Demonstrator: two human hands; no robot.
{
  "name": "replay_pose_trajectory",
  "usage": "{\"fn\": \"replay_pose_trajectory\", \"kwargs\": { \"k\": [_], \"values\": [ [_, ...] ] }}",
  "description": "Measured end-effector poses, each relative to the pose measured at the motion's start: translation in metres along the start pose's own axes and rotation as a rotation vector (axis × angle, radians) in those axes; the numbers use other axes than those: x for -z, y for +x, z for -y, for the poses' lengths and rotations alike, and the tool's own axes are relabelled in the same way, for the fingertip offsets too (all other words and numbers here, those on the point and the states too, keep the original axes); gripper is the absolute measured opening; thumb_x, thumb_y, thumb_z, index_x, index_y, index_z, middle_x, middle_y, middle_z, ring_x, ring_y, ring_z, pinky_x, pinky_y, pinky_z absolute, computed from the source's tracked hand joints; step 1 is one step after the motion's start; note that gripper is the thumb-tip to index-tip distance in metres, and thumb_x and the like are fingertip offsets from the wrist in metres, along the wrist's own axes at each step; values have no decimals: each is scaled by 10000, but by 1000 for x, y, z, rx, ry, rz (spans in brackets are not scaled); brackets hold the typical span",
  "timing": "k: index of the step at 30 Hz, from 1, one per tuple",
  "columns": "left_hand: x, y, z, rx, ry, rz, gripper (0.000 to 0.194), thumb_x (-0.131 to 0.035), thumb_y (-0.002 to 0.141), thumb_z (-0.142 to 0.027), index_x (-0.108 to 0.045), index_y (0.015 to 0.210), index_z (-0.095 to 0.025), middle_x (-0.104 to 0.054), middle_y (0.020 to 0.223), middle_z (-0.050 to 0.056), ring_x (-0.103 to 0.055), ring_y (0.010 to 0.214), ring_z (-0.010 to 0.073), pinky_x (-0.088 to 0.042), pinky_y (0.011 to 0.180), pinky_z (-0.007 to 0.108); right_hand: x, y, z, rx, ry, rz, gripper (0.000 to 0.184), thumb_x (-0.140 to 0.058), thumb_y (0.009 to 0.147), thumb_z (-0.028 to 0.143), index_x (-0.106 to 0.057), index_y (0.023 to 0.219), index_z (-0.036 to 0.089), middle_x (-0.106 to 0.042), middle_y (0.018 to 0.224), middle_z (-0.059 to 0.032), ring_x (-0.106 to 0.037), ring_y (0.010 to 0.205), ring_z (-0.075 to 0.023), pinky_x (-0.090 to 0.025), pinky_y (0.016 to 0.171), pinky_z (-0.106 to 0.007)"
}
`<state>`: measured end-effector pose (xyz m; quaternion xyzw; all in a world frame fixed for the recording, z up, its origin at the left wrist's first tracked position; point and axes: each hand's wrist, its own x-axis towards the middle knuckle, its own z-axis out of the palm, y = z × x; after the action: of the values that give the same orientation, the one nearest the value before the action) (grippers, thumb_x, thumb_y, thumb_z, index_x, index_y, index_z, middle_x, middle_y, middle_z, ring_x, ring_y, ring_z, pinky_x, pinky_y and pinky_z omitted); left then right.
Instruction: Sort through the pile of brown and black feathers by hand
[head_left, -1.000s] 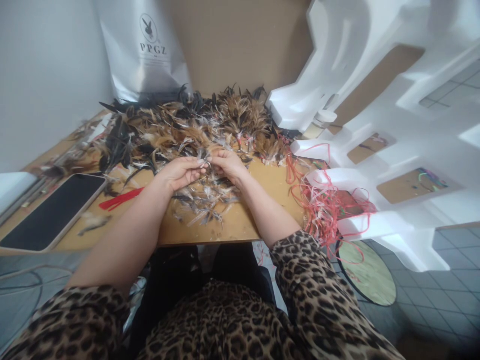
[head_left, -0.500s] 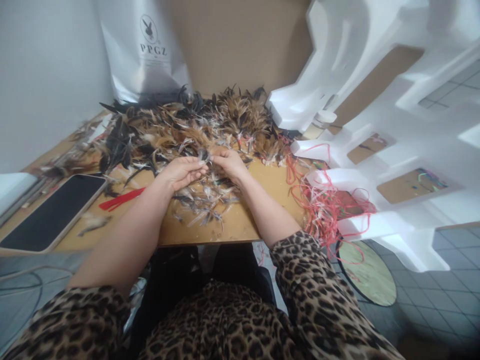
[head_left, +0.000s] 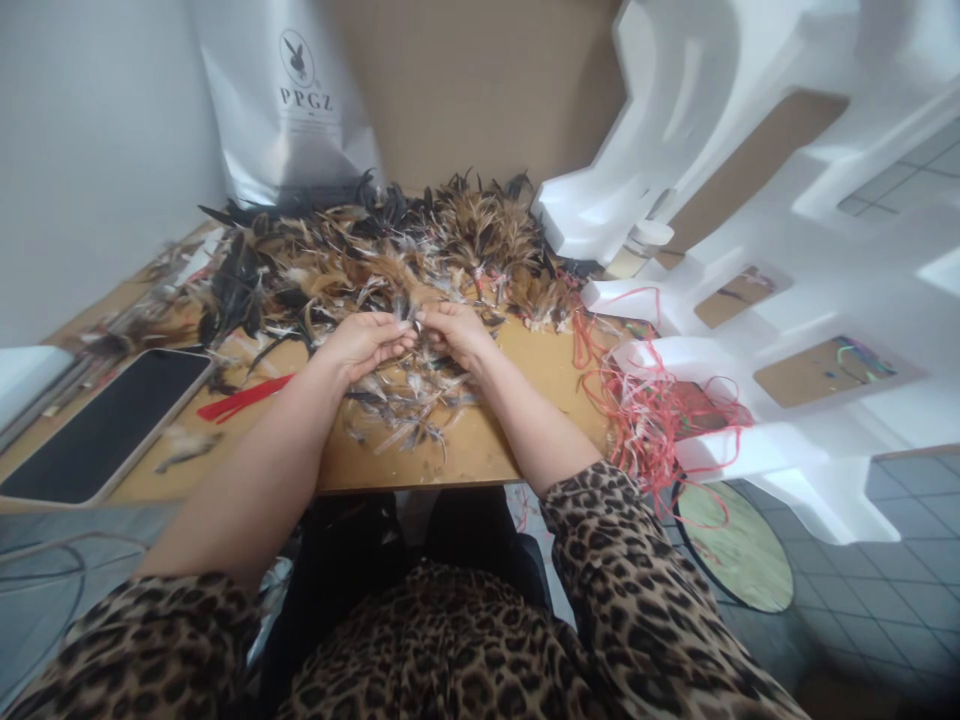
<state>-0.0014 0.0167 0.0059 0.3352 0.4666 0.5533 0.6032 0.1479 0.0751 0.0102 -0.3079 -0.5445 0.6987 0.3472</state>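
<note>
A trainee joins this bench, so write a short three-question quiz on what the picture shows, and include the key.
1. True or false: the phone lies farther left than the left hand.
2. Fill in the missing letters: behind the feather pile rises a silver bag printed with a rabbit-head logo and the letters ____.
3. Multiple choice: where is the right hand?
A) On the phone's screen
B) Close to the left hand, near the feather pile
C) Deep in the tangle of red cord

Key: 1. True. 2. PPGZ. 3. B.
</note>
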Motion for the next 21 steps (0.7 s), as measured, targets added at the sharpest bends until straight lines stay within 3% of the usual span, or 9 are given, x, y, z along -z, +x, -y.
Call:
{"fn": "replay_pose_trajectory", "kwargs": {
  "k": [3, 9, 12, 15, 21],
  "values": [
    [1, 1, -2, 6, -53, -10, 64, -614, 737, -28, -675, 721, -40, -678, 670, 97, -628, 547, 80, -488, 500, 123, 1, 2, -1, 7, 5, 42, 293, -743, 617, 338, -523, 636, 145, -427, 416, 81, -278, 364, -17, -139, 361, -159],
    [1, 0, -3, 51, -133, 25, 92, -588, 758, -16, -676, 751, -41, -704, 760, 121, -660, 598, 97, -491, 487, 115, -6, 0, 0, 66, 42, -107, 287, -763, 589, 335, -577, 710, 153, -494, 454, 74, -350, 391, -30, -219, 382, -164],
    [-1, -1, -3, 72, -138, 54, 102, -578, 766, -12, -677, 767, -33, -708, 779, 134, -666, 602, 104, -497, 487, 118, -11, -1, -1, 94, 88, -145, 293, -771, 571, 326, -580, 710, 153, -557, 528, 59, -448, 457, -42, -322, 445, -168],
    [-2, -1, -3, 82, -141, 59, 117, -563, 778, -11, -679, 781, -28, -702, 737, 122, -659, 579, 99, -488, 472, 113, -15, -2, -2, 116, 102, -149, 308, -776, 559, 334, -586, 718, 152, -595, 597, 49, -517, 538, -54, -408, 541, -185],
    [-3, -1, -3, 63, -140, 66, 129, -558, 776, -5, -673, 728, -40, -667, 628, 86, -618, 512, 74, -476, 465, 111, -20, -5, -4, 147, 66, -149, 299, -765, 560, 348, -591, 701, 149, -578, 577, 59, -491, 535, -47, -410, 551, -183]
  ]
}}
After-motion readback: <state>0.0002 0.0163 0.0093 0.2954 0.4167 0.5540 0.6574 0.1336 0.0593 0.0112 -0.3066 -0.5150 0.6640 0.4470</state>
